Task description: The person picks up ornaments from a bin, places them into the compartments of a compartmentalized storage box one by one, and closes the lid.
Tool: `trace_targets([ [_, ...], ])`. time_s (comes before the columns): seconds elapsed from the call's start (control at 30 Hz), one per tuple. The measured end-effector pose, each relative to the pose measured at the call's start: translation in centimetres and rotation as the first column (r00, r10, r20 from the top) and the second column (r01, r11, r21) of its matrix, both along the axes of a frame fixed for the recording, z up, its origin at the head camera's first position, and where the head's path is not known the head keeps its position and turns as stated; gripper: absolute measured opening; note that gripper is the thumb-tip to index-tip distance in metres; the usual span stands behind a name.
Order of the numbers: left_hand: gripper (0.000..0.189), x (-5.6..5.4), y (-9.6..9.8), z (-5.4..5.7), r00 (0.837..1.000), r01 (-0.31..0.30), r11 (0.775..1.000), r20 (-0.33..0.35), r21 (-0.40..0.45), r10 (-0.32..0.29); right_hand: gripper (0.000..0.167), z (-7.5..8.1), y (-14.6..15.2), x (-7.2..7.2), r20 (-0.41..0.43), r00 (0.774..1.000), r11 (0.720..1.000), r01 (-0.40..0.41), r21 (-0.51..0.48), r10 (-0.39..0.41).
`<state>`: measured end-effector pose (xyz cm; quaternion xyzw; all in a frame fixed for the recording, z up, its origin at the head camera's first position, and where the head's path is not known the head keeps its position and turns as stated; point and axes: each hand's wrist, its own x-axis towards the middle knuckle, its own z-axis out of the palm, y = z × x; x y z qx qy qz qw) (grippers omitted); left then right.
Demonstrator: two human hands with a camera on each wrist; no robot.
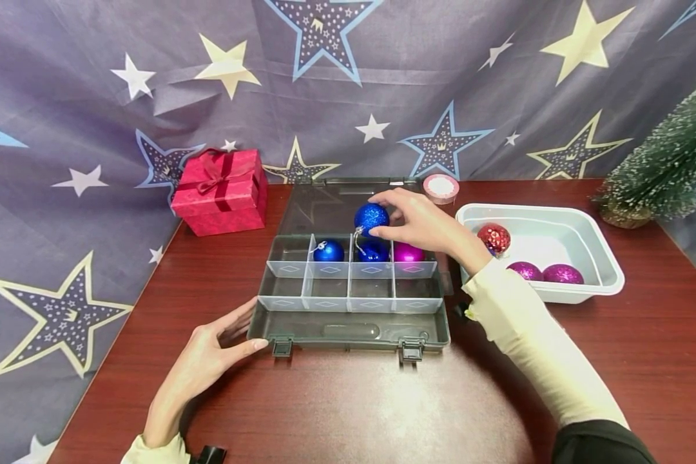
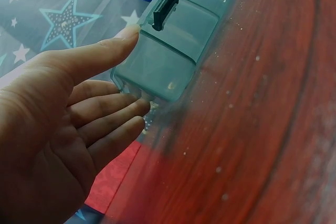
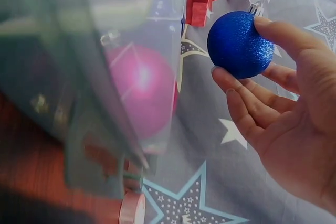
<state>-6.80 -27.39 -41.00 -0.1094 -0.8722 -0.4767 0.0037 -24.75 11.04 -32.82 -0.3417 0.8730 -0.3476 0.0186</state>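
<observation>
My right hand (image 1: 420, 219) pinches a glittery blue Christmas ball (image 1: 372, 220) by its sides, above the back row of a grey divided plastic box (image 1: 348, 332). In the right wrist view thumb and fingertips grip this blue ball (image 3: 240, 44), whose cap and string point upward. Under it, a shiny blue ball (image 1: 374, 251) lies in one compartment. A matte blue ball (image 1: 328, 251) sits one compartment to the left, a pink ball (image 1: 408, 252) one to the right. At the box's front left corner my left hand (image 1: 205, 354) rests with fingers extended, thumb along the front edge.
A white tub (image 1: 606, 270) at right holds a red ball (image 1: 493, 239) and two purple glitter balls (image 1: 563, 274). Behind the box are a red gift box (image 1: 220, 193) and a roll of pink tape (image 1: 441, 188). A small frosted tree (image 1: 661, 154) stands far right.
</observation>
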Motion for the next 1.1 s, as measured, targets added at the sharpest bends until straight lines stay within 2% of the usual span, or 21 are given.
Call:
trace_targets([
  [0.37, 0.071, 0.1, 0.0, 0.0, 1.0, -0.006, 1.0, -0.01, -0.011, 0.005, 0.059, 0.1, -2.4, -0.7, 0.011, 0.998, 0.998, -0.065, -0.005, 0.065],
  [1.1, 0.074, -0.1, -0.1, 0.0, 0.999, -0.022, 0.999, 0.046, -0.04, 0.024, 0.056, -0.3, -7.1, -1.0, 0.011, 0.994, 0.992, -0.113, 0.047, 0.113],
])
